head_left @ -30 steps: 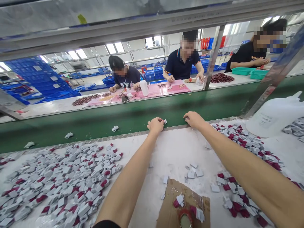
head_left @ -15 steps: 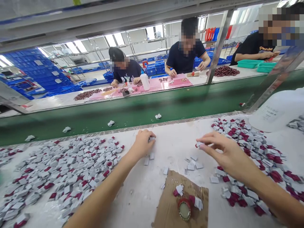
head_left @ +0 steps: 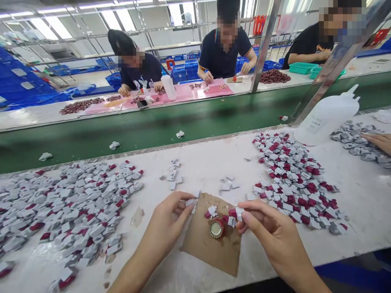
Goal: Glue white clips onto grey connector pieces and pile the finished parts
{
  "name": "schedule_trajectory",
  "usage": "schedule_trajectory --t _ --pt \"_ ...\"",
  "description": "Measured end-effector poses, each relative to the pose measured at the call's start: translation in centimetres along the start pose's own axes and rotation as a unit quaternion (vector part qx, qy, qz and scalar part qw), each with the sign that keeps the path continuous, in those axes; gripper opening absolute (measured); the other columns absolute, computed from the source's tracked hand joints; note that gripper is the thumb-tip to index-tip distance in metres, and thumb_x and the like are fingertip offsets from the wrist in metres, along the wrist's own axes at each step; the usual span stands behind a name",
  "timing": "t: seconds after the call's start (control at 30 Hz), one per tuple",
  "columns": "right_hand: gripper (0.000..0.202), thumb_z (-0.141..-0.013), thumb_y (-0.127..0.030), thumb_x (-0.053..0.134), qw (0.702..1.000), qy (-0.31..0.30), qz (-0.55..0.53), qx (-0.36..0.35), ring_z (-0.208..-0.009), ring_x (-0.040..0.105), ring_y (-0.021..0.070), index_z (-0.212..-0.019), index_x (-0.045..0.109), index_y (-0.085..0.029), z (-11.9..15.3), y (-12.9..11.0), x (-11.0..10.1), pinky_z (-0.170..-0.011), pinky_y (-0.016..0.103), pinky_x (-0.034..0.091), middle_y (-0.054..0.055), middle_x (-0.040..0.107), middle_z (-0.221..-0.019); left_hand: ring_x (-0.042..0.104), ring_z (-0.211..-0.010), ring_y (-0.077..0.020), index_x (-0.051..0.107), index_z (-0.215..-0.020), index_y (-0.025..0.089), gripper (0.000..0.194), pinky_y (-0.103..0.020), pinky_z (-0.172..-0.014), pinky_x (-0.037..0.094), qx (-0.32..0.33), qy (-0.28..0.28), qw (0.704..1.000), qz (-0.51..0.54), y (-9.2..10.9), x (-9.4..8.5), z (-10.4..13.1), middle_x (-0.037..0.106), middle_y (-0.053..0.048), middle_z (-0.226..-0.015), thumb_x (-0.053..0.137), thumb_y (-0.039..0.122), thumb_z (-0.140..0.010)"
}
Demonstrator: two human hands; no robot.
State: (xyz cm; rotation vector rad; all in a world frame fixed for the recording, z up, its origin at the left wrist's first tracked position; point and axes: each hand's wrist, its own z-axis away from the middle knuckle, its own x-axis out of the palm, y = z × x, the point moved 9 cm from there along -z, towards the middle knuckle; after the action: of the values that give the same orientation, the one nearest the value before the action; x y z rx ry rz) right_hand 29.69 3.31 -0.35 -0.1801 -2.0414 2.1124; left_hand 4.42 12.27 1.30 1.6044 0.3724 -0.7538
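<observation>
My left hand (head_left: 171, 221) is closed in a pinch at the left edge of a brown cardboard piece (head_left: 210, 256). Between its thumb and fingers is a small light-grey plastic piece (head_left: 191, 202). Over the cardboard's right side, my right hand (head_left: 273, 230) pinches a small white-and-maroon piece (head_left: 238, 213). A bottle cap (head_left: 216, 228) with a crimped rim lies on the cardboard, its pale inside facing up. Just above the cap sits another white-and-maroon piece (head_left: 211, 211). Several loose light-grey pieces (head_left: 229, 185) lie beyond the cardboard.
Heaps of grey-and-maroon pieces spread at left (head_left: 88, 207) and right (head_left: 290, 183). A white plastic bottle (head_left: 326, 118) stands behind the right heap. Beyond runs a green conveyor belt (head_left: 146, 126) carrying a few pieces. Co-workers sit across it; another person's hand (head_left: 378, 142) is at far right.
Both hands have come back toward me, from the far part of the table and beside the right heap to the cardboard. The view has shifted; more loose grey pieces show where my left hand was.
</observation>
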Motion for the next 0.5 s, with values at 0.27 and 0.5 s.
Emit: schedule_trajectory --t 0.27,0.5 --pt "0.01 -0.104 -0.035 0.081 0.98 -0.031 0.145 -0.134 -0.086 0.087 0.0232 -0.105 0.091 -0.033 1.6 -1.5 1.5 -0.071 0.026 0.072 0.004 0.089 -0.101 0.069 -0.075 -0.0256 0.08 -0.114 0.022 0.027 -0.04 -0.076 0.06 -0.002 0.07 0.997 -0.043 -1.4 -1.6 2.0 0.076 -0.007 -0.094 0.061 0.034 -0.099" --pt "0.01 -0.103 -0.031 0.082 0.967 -0.037 0.18 -0.174 -0.092 0.089 0.0243 -0.107 0.09 -0.035 1.5 -1.5 1.8 -0.081 0.028 0.073 0.001 0.091 -0.104 0.074 -0.081 -0.0262 0.079 -0.11 0.024 0.021 -0.041 -0.079 0.062 -0.024 0.068 0.997 0.007 -1.5 -0.7 2.7 0.078 -0.007 -0.097 0.064 0.035 -0.101"
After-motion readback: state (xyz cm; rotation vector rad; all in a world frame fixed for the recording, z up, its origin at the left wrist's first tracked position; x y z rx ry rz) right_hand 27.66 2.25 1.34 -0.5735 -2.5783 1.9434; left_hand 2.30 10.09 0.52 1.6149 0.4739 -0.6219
